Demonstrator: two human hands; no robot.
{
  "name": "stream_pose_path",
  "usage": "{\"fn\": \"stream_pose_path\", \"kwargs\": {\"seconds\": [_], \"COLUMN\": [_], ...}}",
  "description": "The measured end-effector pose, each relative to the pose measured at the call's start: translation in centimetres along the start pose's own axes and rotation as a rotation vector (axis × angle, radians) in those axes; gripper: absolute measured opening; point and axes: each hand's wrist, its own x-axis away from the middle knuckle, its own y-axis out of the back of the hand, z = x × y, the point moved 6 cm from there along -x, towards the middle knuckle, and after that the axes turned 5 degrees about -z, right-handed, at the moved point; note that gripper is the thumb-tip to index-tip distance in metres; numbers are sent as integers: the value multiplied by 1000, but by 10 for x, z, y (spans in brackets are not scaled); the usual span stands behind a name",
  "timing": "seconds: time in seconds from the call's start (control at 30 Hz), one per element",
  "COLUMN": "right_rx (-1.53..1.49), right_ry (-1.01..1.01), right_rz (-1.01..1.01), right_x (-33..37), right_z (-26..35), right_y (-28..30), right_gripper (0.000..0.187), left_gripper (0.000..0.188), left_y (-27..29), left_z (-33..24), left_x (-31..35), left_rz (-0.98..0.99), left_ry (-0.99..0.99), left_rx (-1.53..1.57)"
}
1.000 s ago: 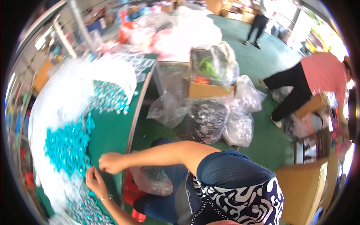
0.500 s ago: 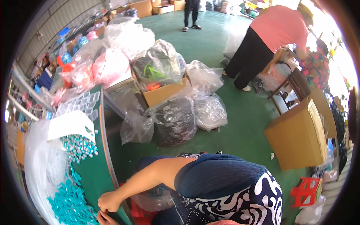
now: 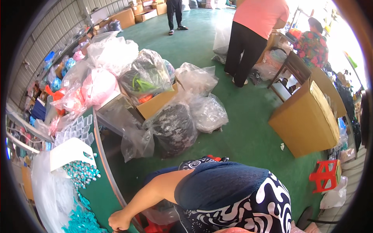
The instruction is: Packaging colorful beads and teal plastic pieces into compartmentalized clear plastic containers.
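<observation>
Right hand [image 3: 120,221]: fingers curled in, over the edge of the worktop [image 3: 99,193]; can't tell if it grips anything.
Left hand: out of view, can't tell its state.
Turquoise pieces [image 3: 82,222]: loose pile on the worktop, just left of the right hand, cut off by the lower edge.
Silver-and-turquoise pieces [image 3: 81,174]: separate heap farther along, at the mouth of the white container [image 3: 70,153].
Clear plastic sheeting [image 3: 50,184]: crumpled, along the left of both heaps.
Clear trays [image 3: 79,130]: clustered beyond the container.
Floor [image 3: 243,134]: stuffed clear bags [image 3: 210,112] next to an open carton [image 3: 161,103]; red stool [image 3: 325,176] near a big cardboard box [image 3: 305,120].
People: 3 in the background, 1 in a pink top [image 3: 260,15].
</observation>
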Motion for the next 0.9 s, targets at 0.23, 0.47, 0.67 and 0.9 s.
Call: {"fn": "stream_pose_path", "kwargs": {"seconds": [0.23,0.47,0.67,0.9], "right_rx": [-41,-25,-39,-40], "right_ry": [6,-13,33,-2], "right_rz": [-88,12,-68,-47], "right_x": [2,3,2,2], "right_z": [7,5,6,7], "right_y": [2,0,2,1], "right_gripper": [9,6,9,8], "left_gripper": [20,21,21,23], "left_y": [5,6,5,7], "left_z": [-8,-12,-6,-7], "left_x": [0,0,1,1], "left_rz": [-87,-96,-105,-130], "left_ry": [-61,-49,-79,-97], "left_rx": [120,130,98,65]}}
